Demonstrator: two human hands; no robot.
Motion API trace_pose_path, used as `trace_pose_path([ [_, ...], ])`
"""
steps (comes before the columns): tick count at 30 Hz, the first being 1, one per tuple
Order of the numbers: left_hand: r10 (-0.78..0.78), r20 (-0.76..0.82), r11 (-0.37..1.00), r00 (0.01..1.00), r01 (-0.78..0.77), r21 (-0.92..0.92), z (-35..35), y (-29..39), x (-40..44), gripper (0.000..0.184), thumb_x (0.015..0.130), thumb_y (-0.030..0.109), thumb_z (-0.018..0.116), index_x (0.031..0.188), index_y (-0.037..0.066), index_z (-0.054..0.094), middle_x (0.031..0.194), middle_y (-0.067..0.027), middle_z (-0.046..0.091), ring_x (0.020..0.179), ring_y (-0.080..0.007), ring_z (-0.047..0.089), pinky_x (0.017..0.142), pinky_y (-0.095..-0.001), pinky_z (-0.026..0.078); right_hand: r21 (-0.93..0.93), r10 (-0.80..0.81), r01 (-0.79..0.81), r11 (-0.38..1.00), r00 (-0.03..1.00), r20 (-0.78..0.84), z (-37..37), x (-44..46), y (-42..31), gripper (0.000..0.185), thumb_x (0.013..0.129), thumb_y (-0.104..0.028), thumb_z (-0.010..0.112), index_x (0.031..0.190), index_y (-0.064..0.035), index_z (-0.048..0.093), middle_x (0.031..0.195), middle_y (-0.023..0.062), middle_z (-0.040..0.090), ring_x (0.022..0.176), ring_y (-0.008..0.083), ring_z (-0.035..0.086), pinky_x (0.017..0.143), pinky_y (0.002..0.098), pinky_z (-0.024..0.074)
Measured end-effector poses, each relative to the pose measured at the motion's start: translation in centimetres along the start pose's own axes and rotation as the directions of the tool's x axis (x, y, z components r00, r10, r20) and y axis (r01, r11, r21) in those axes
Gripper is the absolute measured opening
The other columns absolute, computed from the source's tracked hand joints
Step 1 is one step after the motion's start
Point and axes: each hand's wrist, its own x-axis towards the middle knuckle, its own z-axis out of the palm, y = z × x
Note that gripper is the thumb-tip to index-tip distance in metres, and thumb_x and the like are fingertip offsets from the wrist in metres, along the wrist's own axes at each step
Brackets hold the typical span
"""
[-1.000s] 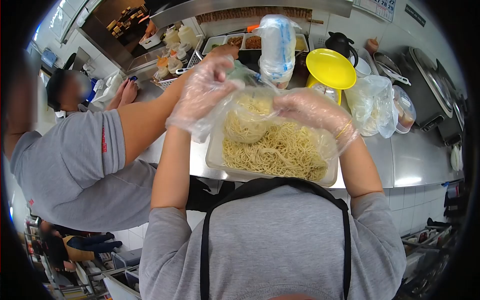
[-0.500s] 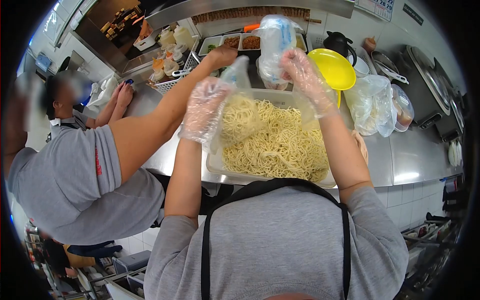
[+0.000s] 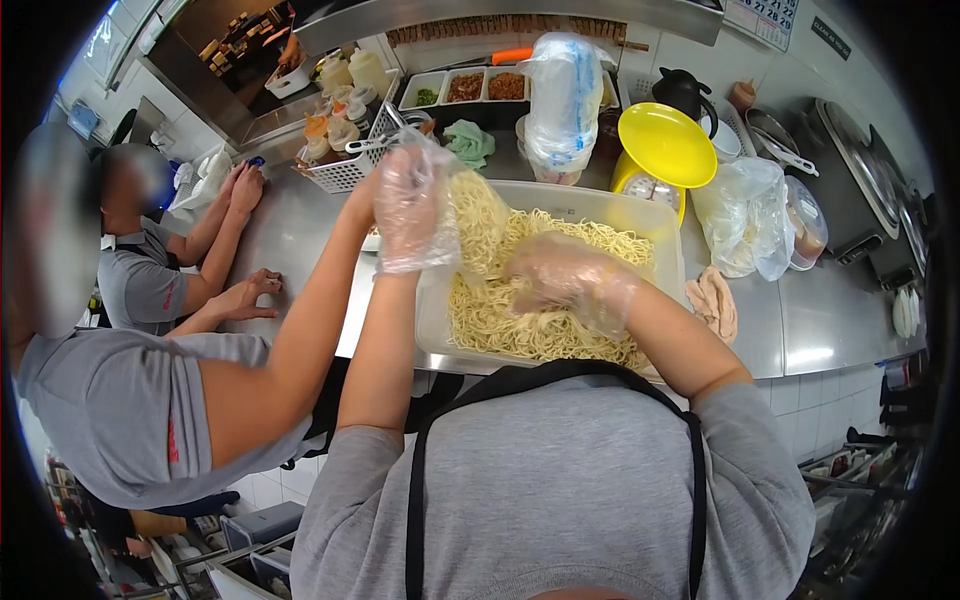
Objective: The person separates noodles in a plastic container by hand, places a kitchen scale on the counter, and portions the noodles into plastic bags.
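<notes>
My left hand [image 3: 408, 215], in a clear plastic glove, is closed on a clear plastic bag of noodles [image 3: 478, 225]. The bag hangs over the left side of a translucent plastic tub [image 3: 668, 215]. Loose yellowish noodles [image 3: 560, 335] are heaped in this tub. My right hand [image 3: 575, 280], also gloved, is down in the heap, its fingers curled into the noodles and their tips partly buried. Behind the tub stands a tall stack of clear plastic bags [image 3: 562, 110] with blue print. A kitchen scale with a yellow pan [image 3: 668, 145] stands behind the tub's right corner.
On my left a co-worker's arm [image 3: 290, 370] reaches close beside my left forearm. Another person's hands [image 3: 245, 185] rest on the counter further left. A white basket of bottles [image 3: 345, 172], a green cloth [image 3: 468, 143], a beige cloth [image 3: 712, 303] and a plastic bag [image 3: 742, 215] lie around.
My right hand has come down from the stack of bags into the noodles. My left hand with the filled bag has shifted slightly. The co-worker's arm has drawn back from the food containers.
</notes>
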Motion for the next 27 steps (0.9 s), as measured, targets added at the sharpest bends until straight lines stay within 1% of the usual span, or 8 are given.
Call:
trace_pose_path([
  [5, 0.003, 0.078, 0.98, 0.997, -0.019, 0.197, 1.1, -6.9, -2.7, 0.019, 0.083, 0.004, 0.061, 0.1, 0.003, 0.055, 0.091, -0.0043, 0.059, 0.084, -0.0132, 0.055, 0.075, -0.027, 0.045, 0.016, 0.035, -0.034, 0.999, 0.998, -0.058, -0.5, -2.8, 0.9, 0.054, 0.075, -0.04, 0.067, 0.118, -0.0092, 0.056, 0.108, 0.0133, 0.057, 0.105, 0.0298, 0.053, 0.092, 0.0405, 0.0401],
  [7, 0.053, -0.029, 0.962, 0.998, -0.043, 0.269, 0.9, -8.0, -2.4, 0.016, 0.081, -0.003, 0.057, 0.095, 0.004, 0.055, 0.084, -0.0034, 0.055, 0.079, -0.0131, 0.052, 0.072, -0.0257, 0.043, 0.109, -0.233, 0.264, 0.958, 0.942, -0.24, -0.1, -2.5, 2.9, 0.049, 0.077, -0.035, 0.067, 0.119, -0.0105, 0.055, 0.111, 0.0129, 0.057, 0.108, 0.0282, 0.053, 0.095, 0.0386, 0.0393],
  [11, 0.051, -0.012, 0.958, 0.999, -0.045, 0.284, -0.4, -3.9, -0.3, 0.022, 0.078, -0.001, 0.059, 0.099, 0.004, 0.056, 0.088, -0.0099, 0.057, 0.083, -0.0215, 0.056, 0.075, -0.0292, 0.043, 0.244, 0.146, -0.024, 0.97, 0.855, -0.498, -10.4, -3.0, -1.3, 0.042, 0.077, -0.025, 0.069, 0.115, -0.0097, 0.057, 0.11, 0.0103, 0.059, 0.108, 0.0236, 0.054, 0.093, 0.0322, 0.041],
  [13, 0.105, 0.008, 0.961, 0.994, -0.104, 0.254, -0.3, -3.9, 0.0, 0.023, 0.077, 0.001, 0.06, 0.099, 0.005, 0.057, 0.086, -0.0105, 0.057, 0.084, -0.0234, 0.055, 0.076, -0.0296, 0.043, -0.003, 0.025, -0.043, 0.999, 0.617, -0.786, -13.3, -2.0, 0.7, 0.04, 0.077, -0.024, 0.069, 0.113, -0.0107, 0.058, 0.111, 0.0075, 0.058, 0.107, 0.0233, 0.054, 0.092, 0.033, 0.0427],
  [19, 0.247, 0.227, 0.832, 0.942, -0.326, 0.449, 1.4, -1.6, -0.9, 0.029, 0.076, 0.014, 0.064, 0.104, 0.009, 0.058, 0.107, -0.0123, 0.055, 0.1, -0.0298, 0.053, 0.083, -0.037, 0.045, -0.538, -0.357, -0.339, 0.772, 0.469, -0.808, -15.9, 3.0, 4.7, 0.036, 0.078, -0.022, 0.066, 0.113, -0.0167, 0.058, 0.112, 0.0059, 0.056, 0.104, 0.0248, 0.053, 0.091, 0.0373, 0.0439],
  [21, 0.0, 0.661, 0.657, 0.75, -0.499, 0.566, 1.8, -1.9, -1.7, 0.039, 0.076, 0.02, 0.067, 0.113, 0.011, 0.056, 0.128, -0.0127, 0.047, 0.116, -0.0295, 0.047, 0.094, -0.0393, 0.041, -0.532, -0.317, -0.365, 0.764, 0.505, -0.803, -16.4, 3.8, 5.8, 0.035, 0.077, -0.022, 0.066, 0.111, -0.0172, 0.059, 0.11, 0.0061, 0.057, 0.103, 0.0254, 0.054, 0.09, 0.0364, 0.0442],
  [23, -0.031, 0.663, 0.615, 0.748, -0.509, 0.603, 2.5, -2.5, -3.1, 0.042, 0.076, 0.025, 0.066, 0.115, 0.013, 0.056, 0.13, -0.0113, 0.046, 0.12, -0.0296, 0.044, 0.097, -0.0411, 0.039, -0.524, -0.274, -0.394, 0.755, 0.536, -0.798, -16.4, 4.3, 6.2, 0.033, 0.077, -0.022, 0.066, 0.109, -0.0176, 0.06, 0.108, 0.0062, 0.058, 0.101, 0.0259, 0.055, 0.09, 0.0355, 0.0444],
  [27, -0.097, 0.682, 0.568, 0.724, -0.523, 0.635, 2.8, -3.4, -3.1, 0.052, 0.075, 0.04, 0.067, 0.12, 0.015, 0.056, 0.134, -0.0114, 0.043, 0.125, -0.031, 0.039, 0.102, -0.0445, 0.033, -0.459, -0.386, -0.29, 0.84, 0.274, -0.881, -16.3, 4.3, 6.7, 0.024, 0.075, -0.015, 0.067, 0.098, -0.0158, 0.065, 0.094, 0.0055, 0.062, 0.089, 0.0266, 0.058, 0.08, 0.0369, 0.0474],
])
